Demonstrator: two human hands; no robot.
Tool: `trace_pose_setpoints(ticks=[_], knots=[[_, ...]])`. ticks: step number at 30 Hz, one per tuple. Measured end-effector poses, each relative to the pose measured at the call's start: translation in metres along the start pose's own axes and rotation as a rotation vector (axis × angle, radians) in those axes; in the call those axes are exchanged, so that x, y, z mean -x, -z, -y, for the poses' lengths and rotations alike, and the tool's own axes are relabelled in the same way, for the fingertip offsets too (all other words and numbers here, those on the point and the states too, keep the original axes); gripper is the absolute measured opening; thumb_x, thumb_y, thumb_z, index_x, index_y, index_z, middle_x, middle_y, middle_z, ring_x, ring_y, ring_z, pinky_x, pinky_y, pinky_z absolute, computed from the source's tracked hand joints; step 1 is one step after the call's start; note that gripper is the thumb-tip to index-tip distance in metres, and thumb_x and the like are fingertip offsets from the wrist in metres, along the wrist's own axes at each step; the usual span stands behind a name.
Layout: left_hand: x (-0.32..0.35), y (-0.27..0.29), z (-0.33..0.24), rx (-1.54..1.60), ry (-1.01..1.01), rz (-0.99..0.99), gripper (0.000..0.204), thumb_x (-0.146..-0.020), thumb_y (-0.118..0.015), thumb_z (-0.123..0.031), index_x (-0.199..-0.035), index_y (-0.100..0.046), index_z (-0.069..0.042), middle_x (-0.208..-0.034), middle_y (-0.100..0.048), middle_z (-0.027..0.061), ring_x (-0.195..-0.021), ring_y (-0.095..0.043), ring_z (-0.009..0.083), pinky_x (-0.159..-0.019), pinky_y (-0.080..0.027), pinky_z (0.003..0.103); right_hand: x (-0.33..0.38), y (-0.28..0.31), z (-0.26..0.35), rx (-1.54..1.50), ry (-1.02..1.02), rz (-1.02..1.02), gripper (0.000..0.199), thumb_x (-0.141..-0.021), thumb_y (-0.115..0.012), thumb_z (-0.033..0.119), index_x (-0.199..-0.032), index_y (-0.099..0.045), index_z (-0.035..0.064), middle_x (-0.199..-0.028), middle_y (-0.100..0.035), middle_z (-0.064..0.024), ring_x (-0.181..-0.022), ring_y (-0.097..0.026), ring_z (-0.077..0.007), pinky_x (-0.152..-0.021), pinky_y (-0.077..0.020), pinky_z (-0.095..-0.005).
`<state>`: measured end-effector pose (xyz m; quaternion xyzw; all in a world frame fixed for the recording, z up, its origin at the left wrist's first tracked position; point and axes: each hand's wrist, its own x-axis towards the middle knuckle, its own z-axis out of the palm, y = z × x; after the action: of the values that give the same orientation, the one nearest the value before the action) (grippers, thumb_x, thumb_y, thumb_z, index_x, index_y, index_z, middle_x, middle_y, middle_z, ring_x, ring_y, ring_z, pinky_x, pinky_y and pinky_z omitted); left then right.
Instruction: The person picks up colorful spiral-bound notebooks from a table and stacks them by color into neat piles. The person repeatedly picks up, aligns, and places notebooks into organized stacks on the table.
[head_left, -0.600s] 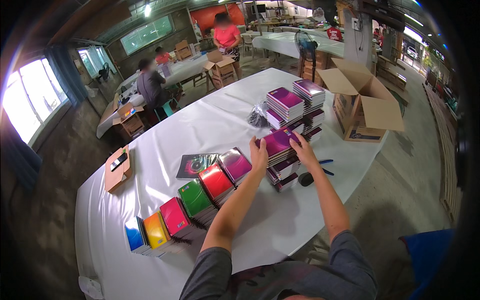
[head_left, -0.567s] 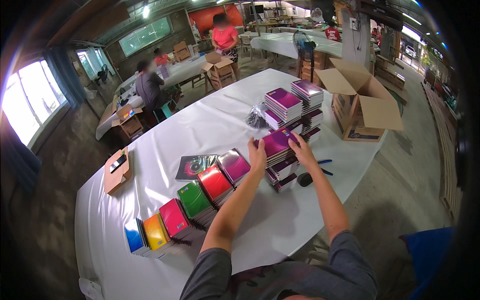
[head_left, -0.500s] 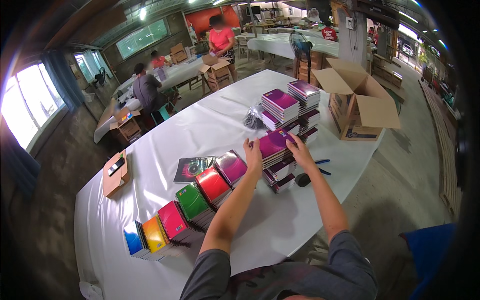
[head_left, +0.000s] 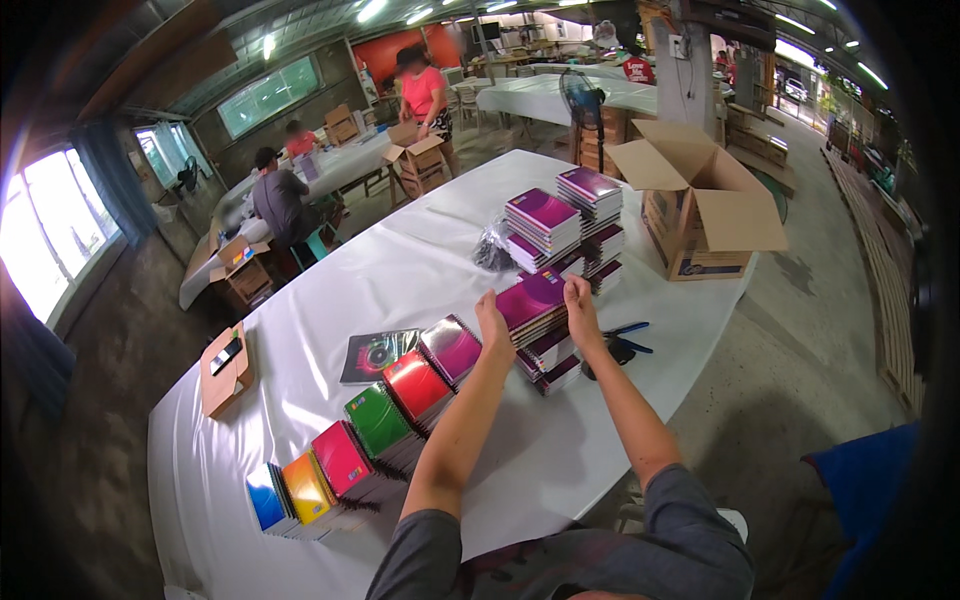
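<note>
Both hands clasp the top purple spiral notebook [head_left: 532,298] of its stack by the short ends, left hand [head_left: 492,318] near, right hand [head_left: 580,303] far, long axis between them.

a purple spiral notebook [head_left: 532,298] lies tilted atop a short stack [head_left: 545,350]. the stack sits on the white table [head_left: 400,270].

Both forearms are reaching forward from the lower edge of the view, bare from the elbows down, with grey short sleeves covering the upper arms. The left hand [head_left: 492,312] is resting palm down with its fingers curled over and pressing on what lies beneath them. The right hand [head_left: 580,303] is lying close beside it, fingers bent and gripping, the wrist angling slightly inward toward the left.
</note>
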<state>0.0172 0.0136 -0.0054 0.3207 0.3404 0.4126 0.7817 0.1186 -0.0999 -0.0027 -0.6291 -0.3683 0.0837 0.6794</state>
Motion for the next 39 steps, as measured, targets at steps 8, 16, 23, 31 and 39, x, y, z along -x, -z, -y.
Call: trace_pose_setpoints(ticks=[8,16,23,31,39], knots=[[0.006,-0.005,-0.006,-0.067,0.012,0.036,0.046,-0.091,-0.038,-0.041,-0.123,-0.037,-0.009,-0.119,-0.044,0.0129,-0.103,-0.049,0.0253,-0.082,-0.046,0.043,-0.003,-0.013,-0.002,-0.033,0.041,-0.141,0.055,-0.094,-0.033,0.048,-0.116,-0.054,0.0016,-0.113,-0.058,-0.0169,-0.108,-0.053,-0.0278,-0.092,-0.0385,-0.0326],[0.022,-0.018,-0.010,-0.147,-0.042,-0.113,0.034,-0.093,-0.040,-0.035,-0.112,-0.045,-0.007,-0.103,-0.051,0.0094,-0.088,-0.057,0.0242,-0.073,-0.050,0.043,0.000,-0.009,0.002,0.059,-0.016,-0.138,0.049,-0.095,-0.035,0.043,-0.112,-0.056,0.0034,-0.103,-0.062,-0.0156,-0.098,-0.058,-0.0276,-0.085,-0.0426,-0.0331],[0.038,-0.010,-0.026,-0.154,-0.155,-0.079,0.064,-0.088,-0.044,-0.048,-0.135,-0.024,-0.010,-0.135,-0.031,0.0124,-0.127,-0.030,0.0252,-0.103,-0.025,0.042,-0.001,0.002,-0.002,0.006,0.141,-0.289,0.048,-0.096,-0.036,0.040,-0.122,-0.046,0.0016,-0.110,-0.055,-0.0123,-0.095,-0.052,-0.0215,-0.088,-0.0383,-0.0301],[0.164,0.064,-0.099,-0.297,-0.572,0.093,0.047,-0.089,-0.048,-0.028,-0.130,-0.036,-0.008,-0.131,-0.039,0.0097,-0.128,-0.027,0.0183,-0.105,-0.019,0.036,0.034,-0.018,0.095,-0.084,0.463,-0.277,0.028,-0.092,-0.048,0.020,-0.112,-0.052,0.0011,-0.114,-0.053,-0.0123,-0.107,-0.049,-0.0233,-0.094,-0.0343,-0.0322],[0.292,0.172,-0.167,-0.236,-0.826,-0.035,0.033,-0.086,-0.050,-0.004,-0.119,-0.045,-0.003,-0.123,-0.044,0.0117,-0.125,-0.036,0.0209,-0.098,-0.032,0.030,0.131,-0.148,0.163,-0.215,0.549,0.201,0.009,-0.079,-0.056,0.002,-0.086,-0.061,0.0051,-0.092,-0.061,-0.0073,-0.085,-0.058,-0.0207,-0.074,-0.0458,-0.0312]])
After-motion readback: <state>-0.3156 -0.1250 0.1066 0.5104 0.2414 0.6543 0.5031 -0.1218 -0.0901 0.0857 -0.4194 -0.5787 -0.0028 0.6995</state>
